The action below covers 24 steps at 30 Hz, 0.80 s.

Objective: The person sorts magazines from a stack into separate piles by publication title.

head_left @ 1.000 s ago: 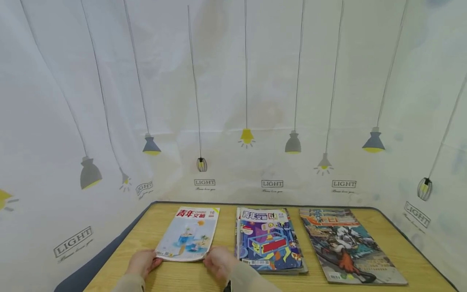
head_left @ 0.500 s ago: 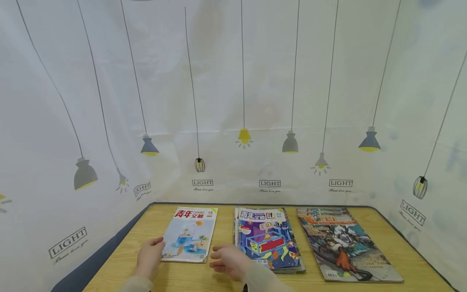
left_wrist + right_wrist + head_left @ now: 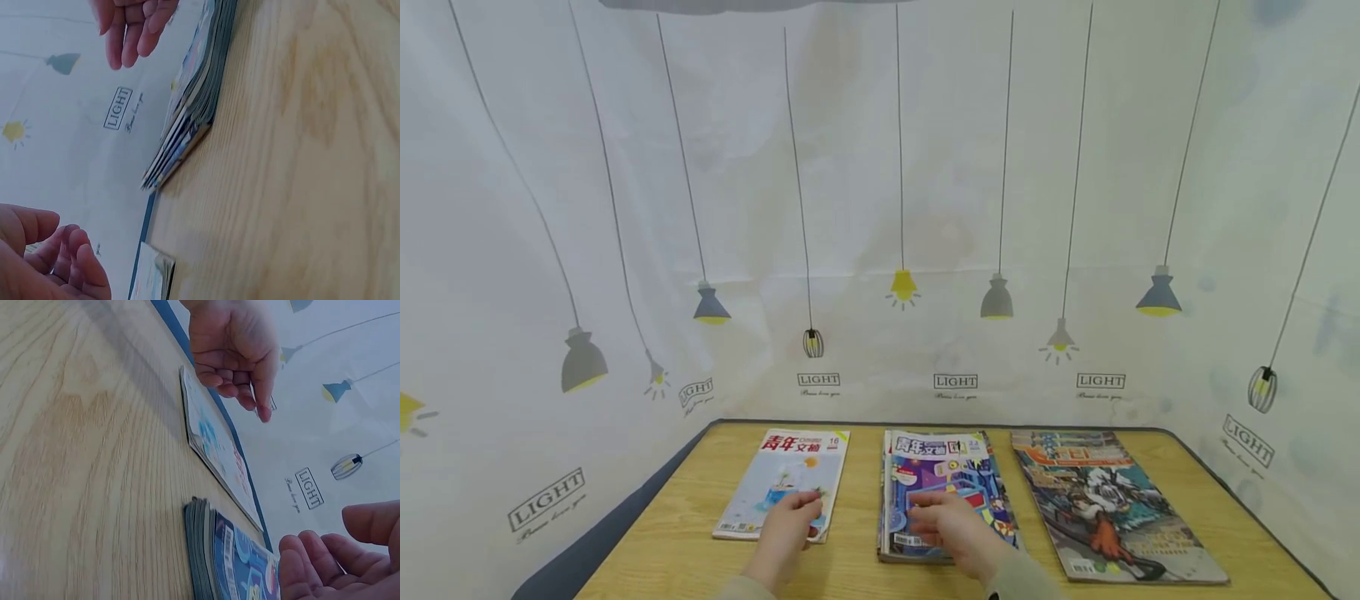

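My left hand [image 3: 784, 533] hovers over the lower part of a magazine [image 3: 771, 473] with red title characters and a blue island picture, hiding some of its cover. Its fingers are loosely bent and hold nothing. Over the front of the middle stack of magazines [image 3: 936, 467], purple and blue on top, is my right hand [image 3: 958, 529], also holding nothing. In the right wrist view the right hand's fingers [image 3: 312, 569] stand relaxed above that thick stack [image 3: 225, 556]. The left wrist view shows the left fingers [image 3: 69, 256] loosely curved, apart from any magazine.
A third stack of magazines [image 3: 1120, 512], with a dark comic-style cover, lies at the right of the wooden table [image 3: 842, 575]. A white curtain [image 3: 865, 192] printed with hanging lamps surrounds the table's back and sides, behind its dark edge.
Both hands have left the lower corners of the left magazine. They have risen and moved right, the left hand over that magazine and the right over the middle stack.
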Each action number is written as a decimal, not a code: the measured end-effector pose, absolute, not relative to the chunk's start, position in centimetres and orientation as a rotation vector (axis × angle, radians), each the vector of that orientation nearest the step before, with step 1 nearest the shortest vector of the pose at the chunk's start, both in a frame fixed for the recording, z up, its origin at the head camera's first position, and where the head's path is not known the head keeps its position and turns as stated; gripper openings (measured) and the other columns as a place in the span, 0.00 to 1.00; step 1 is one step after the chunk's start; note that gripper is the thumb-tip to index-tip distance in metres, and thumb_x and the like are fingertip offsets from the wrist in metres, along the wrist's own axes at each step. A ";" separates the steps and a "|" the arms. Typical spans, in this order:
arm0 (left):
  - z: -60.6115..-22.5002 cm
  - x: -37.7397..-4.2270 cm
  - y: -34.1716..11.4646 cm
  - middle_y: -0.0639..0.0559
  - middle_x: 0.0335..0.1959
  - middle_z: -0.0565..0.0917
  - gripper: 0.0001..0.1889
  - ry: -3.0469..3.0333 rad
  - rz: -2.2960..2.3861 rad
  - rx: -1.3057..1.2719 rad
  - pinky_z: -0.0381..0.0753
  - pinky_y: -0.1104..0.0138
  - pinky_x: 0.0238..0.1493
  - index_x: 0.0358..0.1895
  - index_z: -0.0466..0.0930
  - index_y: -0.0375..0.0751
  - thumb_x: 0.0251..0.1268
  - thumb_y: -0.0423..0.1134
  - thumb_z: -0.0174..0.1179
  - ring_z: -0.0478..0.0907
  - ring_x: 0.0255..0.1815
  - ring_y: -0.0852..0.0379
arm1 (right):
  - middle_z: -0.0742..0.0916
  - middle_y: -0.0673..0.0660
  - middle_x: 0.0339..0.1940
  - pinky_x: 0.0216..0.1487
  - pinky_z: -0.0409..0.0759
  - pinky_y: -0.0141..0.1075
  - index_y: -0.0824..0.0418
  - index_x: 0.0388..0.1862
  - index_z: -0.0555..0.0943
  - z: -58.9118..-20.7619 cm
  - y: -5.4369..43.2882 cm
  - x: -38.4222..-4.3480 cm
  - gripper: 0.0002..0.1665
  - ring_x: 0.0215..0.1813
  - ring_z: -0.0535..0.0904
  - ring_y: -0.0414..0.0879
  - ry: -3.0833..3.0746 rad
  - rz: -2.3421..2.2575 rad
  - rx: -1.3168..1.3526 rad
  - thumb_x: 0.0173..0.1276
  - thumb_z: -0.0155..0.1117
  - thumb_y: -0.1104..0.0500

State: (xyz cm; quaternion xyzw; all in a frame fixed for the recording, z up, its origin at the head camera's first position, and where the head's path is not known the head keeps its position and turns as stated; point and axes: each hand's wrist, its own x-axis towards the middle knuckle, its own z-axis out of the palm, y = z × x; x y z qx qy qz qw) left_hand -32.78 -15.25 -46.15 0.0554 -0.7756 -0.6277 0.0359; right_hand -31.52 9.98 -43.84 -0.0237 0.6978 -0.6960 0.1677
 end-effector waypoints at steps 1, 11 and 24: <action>-46.3 -32.6 -14.6 0.40 0.39 0.79 0.19 -2.390 -1.947 0.142 0.73 0.68 0.24 0.57 0.73 0.25 0.68 0.36 0.53 0.72 0.25 0.57 | 0.78 0.67 0.56 0.46 0.78 0.40 0.73 0.68 0.64 -44.0 10.7 -31.5 0.28 0.45 0.78 0.50 1.994 -1.982 -0.072 0.73 0.53 0.62; -47.6 -32.1 -9.2 0.43 0.37 0.79 0.20 -2.383 -2.040 0.017 0.71 0.68 0.26 0.55 0.74 0.23 0.66 0.36 0.54 0.72 0.26 0.57 | 0.77 0.71 0.55 0.49 0.78 0.46 0.80 0.65 0.63 -45.5 15.5 -31.9 0.28 0.43 0.78 0.51 2.151 -2.109 0.089 0.72 0.52 0.65; -49.6 -32.9 -5.6 0.40 0.45 0.80 0.16 -2.379 -1.917 0.195 0.75 0.51 0.51 0.51 0.78 0.27 0.62 0.31 0.58 0.75 0.48 0.46 | 0.73 0.73 0.60 0.53 0.75 0.52 0.76 0.65 0.66 -47.5 18.0 -31.9 0.26 0.57 0.72 0.63 2.412 -2.066 0.493 0.71 0.53 0.65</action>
